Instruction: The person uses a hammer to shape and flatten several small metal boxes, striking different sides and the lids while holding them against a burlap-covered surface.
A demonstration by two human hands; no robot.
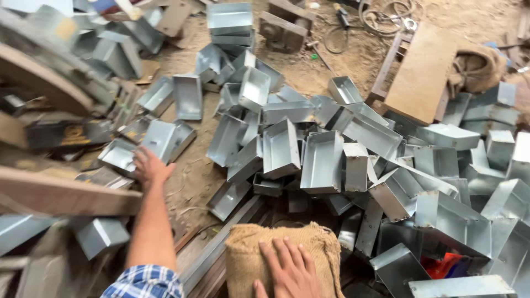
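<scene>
Head view: left hand (148, 167) spread, touching shiny open rectangular sheet-metal tray (118, 155) at its ten o'clock; right hand (288, 269) flat, fingers spread on brown burlap-wrapped bundle (243, 248), farther off.

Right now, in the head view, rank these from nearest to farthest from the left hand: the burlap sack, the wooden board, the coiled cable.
From the left hand:
1. Burlap sack, bottom centre, under the right hand.
2. Wooden board, upper right.
3. Coiled cable, top edge; nearly level with the board, so too close to call.

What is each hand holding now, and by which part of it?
The left hand reaches a metal tray at its near edge; a closed grip cannot be told. The right hand lies flat on a burlap sack, holding nothing.
</scene>
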